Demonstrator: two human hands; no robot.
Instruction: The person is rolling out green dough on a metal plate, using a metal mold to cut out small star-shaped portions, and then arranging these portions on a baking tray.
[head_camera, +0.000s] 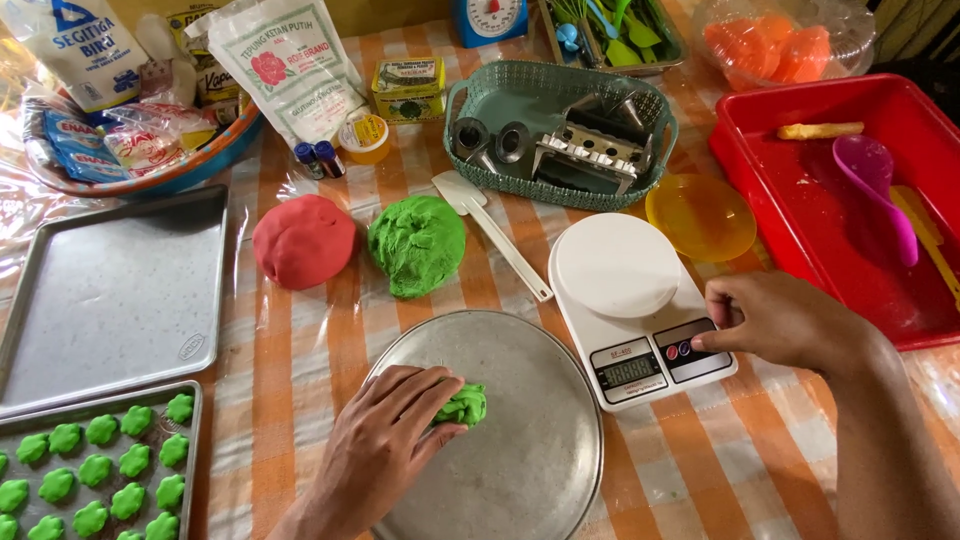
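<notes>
**Left hand pinches green dough on the round pan while the right works the kitchen scale**

The left hand (385, 445) rests on the round metal pan (540, 470), its fingers and thumb closed around a small lump of green dough (465, 404). The lump sits at the fingertips, at about two o'clock from the back of the hand, and touches the pan a little left of its centre. Most of the lump shows beyond the fingers; the thumb presses it from below.

The right hand (785, 322) is at three o'clock from the pan, fingers curled together, with the tips touching the button panel of the white digital kitchen scale (625, 300). It clamps nothing; it only presses. The scale's round platform is bare.

At twelve o'clock from the pan lies the large ball of green dough (417, 245), with a ball of red dough (303, 241) just beside it at its nine o'clock. A white spatula (495, 238) lies between the green ball and the scale. At nine o'clock from the left hand a baking tray (190, 400) holds rows of small green shaped pieces (100, 470), and a second empty tray (120, 290) lies above it. A red tub (800, 130) stands at the right hand's one o'clock.
</notes>
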